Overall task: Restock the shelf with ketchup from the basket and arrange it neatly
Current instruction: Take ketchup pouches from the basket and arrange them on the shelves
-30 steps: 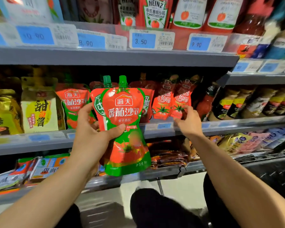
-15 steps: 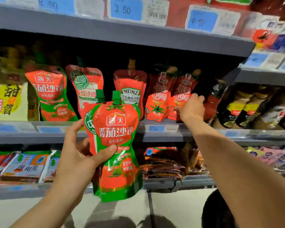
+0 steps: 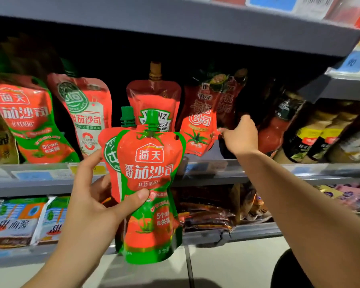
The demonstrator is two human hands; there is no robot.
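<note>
My left hand (image 3: 92, 204) grips two red-and-green ketchup pouches with green caps, one (image 3: 152, 183) in front and a second (image 3: 110, 154) behind it, held upright before the middle shelf (image 3: 258, 173). On that shelf stand more ketchup pouches: a matching red-green pouch (image 3: 27, 121) at the left, a red-white pouch (image 3: 87, 115), a Heinz pouch (image 3: 154, 100) and darker red pouches (image 3: 200, 119). My right hand (image 3: 240, 136) reaches onto the shelf, fingers pinching the lower right corner of the darker red pouches. The basket is out of view.
Sauce bottles (image 3: 279, 121) and dark jars (image 3: 320, 134) fill the shelf's right side. The lower shelf holds flat sauce packets (image 3: 15, 221) and dark packets (image 3: 208, 213). An upper shelf edge (image 3: 175, 26) carries blue price tags. A pale floor (image 3: 227, 265) lies below.
The view has moved closer and lower. My left hand stays shut on the two pouches, now lower against the shelf edge. My right hand stays at the dark red pouches.
</note>
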